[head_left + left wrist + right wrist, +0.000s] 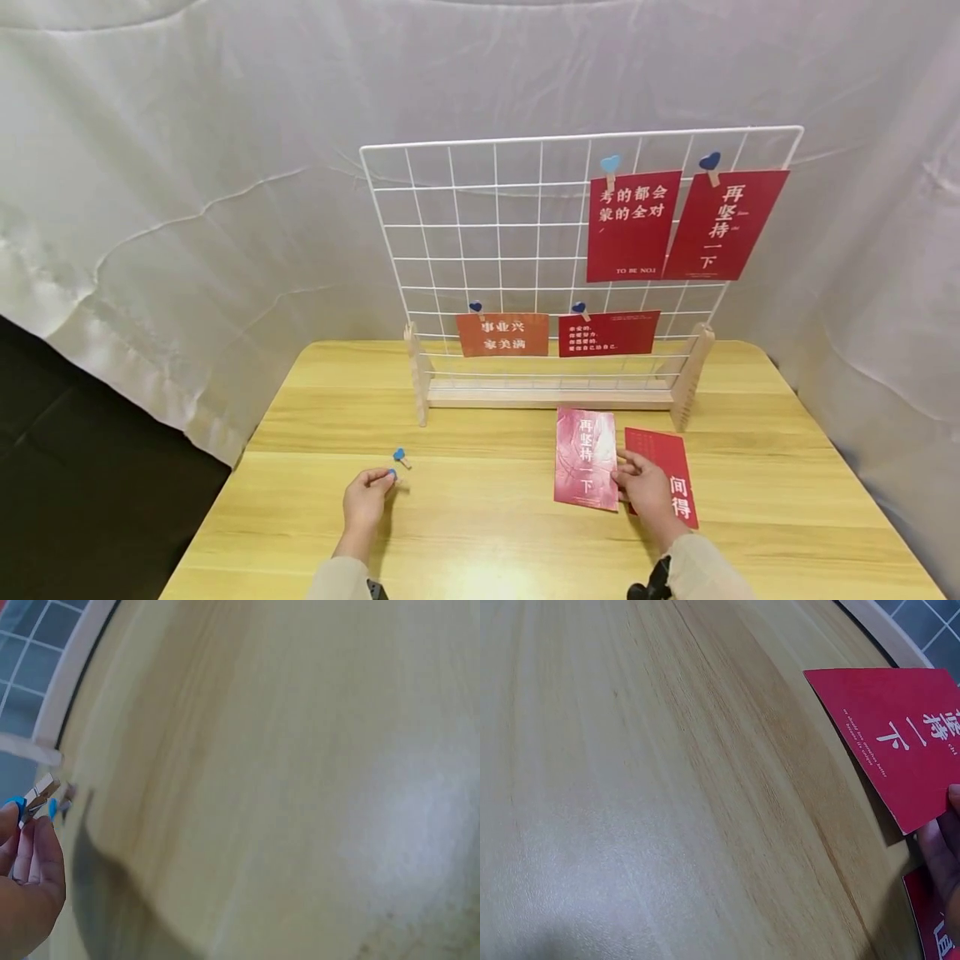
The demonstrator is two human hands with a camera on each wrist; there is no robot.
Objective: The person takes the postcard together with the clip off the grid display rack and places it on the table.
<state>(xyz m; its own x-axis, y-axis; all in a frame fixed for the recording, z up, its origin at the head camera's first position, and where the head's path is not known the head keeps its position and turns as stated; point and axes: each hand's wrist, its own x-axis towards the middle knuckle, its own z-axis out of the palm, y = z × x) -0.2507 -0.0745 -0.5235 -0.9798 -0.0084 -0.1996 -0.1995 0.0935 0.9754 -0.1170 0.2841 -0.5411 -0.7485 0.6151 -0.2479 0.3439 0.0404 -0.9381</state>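
Note:
My left hand (364, 503) pinches a small wooden clothespin (42, 792) with a blue heart on it, held just over the table. Beyond it lies a second blue-heart clothespin (401, 457) on the wood. On the right, my right hand (647, 490) grips a red card (586, 458) by its right edge, thumb on the printed face; glare whitens it in the head view. White characters run down this card, which is tilted up off the table in the right wrist view. Another red card (681, 479) lies partly under my right hand and wrist.
A white wire grid (517, 208) stands in wooden feet (693, 375) at the back of the table. Heart clothespins hold two tall red cards (633, 237) at its upper right, plus an orange card (503, 335) and a wide red card (609, 334) lower down. Pale cloth (225, 150) hangs behind.

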